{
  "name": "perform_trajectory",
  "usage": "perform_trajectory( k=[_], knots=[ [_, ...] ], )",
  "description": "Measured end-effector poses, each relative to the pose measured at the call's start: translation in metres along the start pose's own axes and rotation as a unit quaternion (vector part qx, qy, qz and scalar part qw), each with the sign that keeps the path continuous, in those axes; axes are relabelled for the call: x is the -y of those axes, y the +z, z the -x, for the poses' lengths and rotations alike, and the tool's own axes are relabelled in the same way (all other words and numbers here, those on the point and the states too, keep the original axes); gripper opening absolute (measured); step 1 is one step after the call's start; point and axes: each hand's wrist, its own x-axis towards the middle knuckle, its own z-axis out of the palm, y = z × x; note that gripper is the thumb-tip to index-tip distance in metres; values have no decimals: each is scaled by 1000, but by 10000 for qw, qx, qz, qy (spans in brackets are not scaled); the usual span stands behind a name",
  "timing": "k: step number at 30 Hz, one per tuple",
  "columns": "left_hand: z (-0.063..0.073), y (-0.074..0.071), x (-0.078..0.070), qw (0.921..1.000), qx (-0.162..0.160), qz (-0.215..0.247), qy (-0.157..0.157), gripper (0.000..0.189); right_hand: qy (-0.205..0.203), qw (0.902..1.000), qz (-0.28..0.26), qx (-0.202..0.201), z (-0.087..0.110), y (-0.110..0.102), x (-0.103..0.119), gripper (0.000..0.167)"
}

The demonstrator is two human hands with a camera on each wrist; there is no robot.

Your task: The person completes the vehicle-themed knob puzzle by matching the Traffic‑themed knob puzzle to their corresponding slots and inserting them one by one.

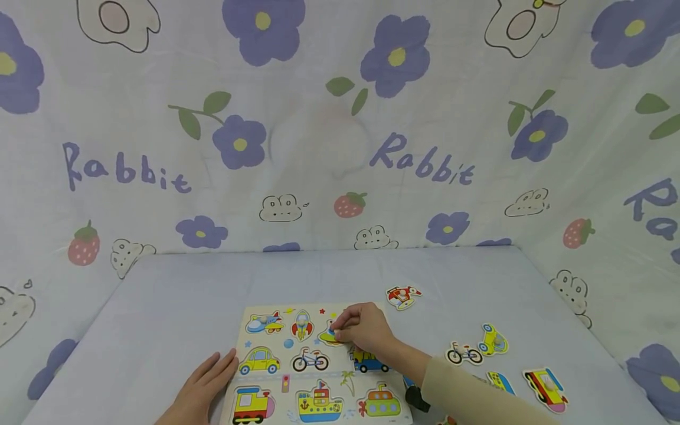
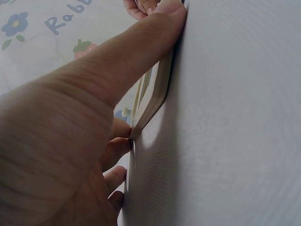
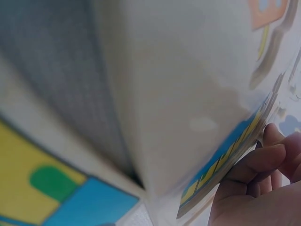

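A wooden peg puzzle board (image 1: 289, 376) lies on the table, printed with vehicles. My right hand (image 1: 366, 330) is over its upper right part, thumb and fingertips pinching the flying saucer piece (image 1: 328, 338) at its slot. The plane piece (image 1: 264, 322) and rocket piece (image 1: 302, 326), both with knobs, sit in the top row. My left hand (image 1: 204, 383) rests at the board's left edge, fingers extended. In the left wrist view, its thumb and fingertips touch the board's side (image 2: 157, 89). The right wrist view shows curled fingers (image 3: 263, 162) above the board; the saucer is hidden there.
Loose pieces lie right of the board: a helicopter (image 1: 404, 297), a bicycle (image 1: 464, 353), a car (image 1: 493, 340), a train (image 1: 547, 388) and a partly covered yellow-and-blue piece (image 1: 500, 382). A patterned cloth wall (image 1: 319, 177) rises behind the table.
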Motion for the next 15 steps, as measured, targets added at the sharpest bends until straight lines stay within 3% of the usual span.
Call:
perform_trajectory(
  k=[8,12,15],
  knots=[
    [3,-1,-2,9995,280,86,-134,119,-20,9992,-107,392,4,-13,9,13],
    [1,-4,-4,9995,288,91,-134,120,-213,9997,29,-135,0,-35,21,16],
    [-1,-6,-7,9987,366,222,-263,122,-254,9972,120,-696,-7,-58,18,15]
  ],
)
